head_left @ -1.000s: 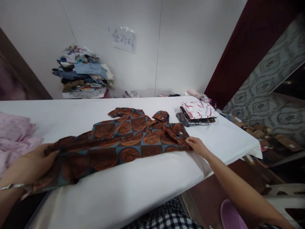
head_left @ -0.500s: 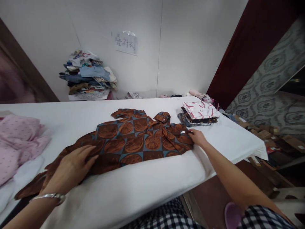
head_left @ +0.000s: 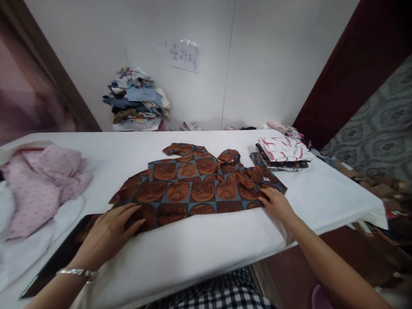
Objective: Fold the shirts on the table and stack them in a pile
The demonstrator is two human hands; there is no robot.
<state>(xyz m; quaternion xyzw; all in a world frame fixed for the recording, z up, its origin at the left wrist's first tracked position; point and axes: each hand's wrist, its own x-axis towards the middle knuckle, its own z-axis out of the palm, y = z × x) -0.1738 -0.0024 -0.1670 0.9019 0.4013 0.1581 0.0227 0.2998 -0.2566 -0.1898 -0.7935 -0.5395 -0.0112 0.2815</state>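
Observation:
A brown and blue patterned shirt (head_left: 193,184) lies spread flat across the white table (head_left: 206,244), collar end to the right. My left hand (head_left: 109,231) rests palm down on the shirt's lower left part, fingers apart. At the shirt's right end my right hand (head_left: 277,204) presses flat near the collar, fingers on the cloth. Neither hand has the cloth lifted.
A pink dotted garment (head_left: 41,180) lies heaped at the table's left. A small stack of folded shirts (head_left: 281,152) sits at the far right of the table. A tall pile of clothes (head_left: 137,101) stands against the back wall under a paper sign (head_left: 184,56).
The shirt has been drawn flatter and spread wider on the table. My left hand moved from gripping its left end to lying flat on it; my right hand slid slightly right.

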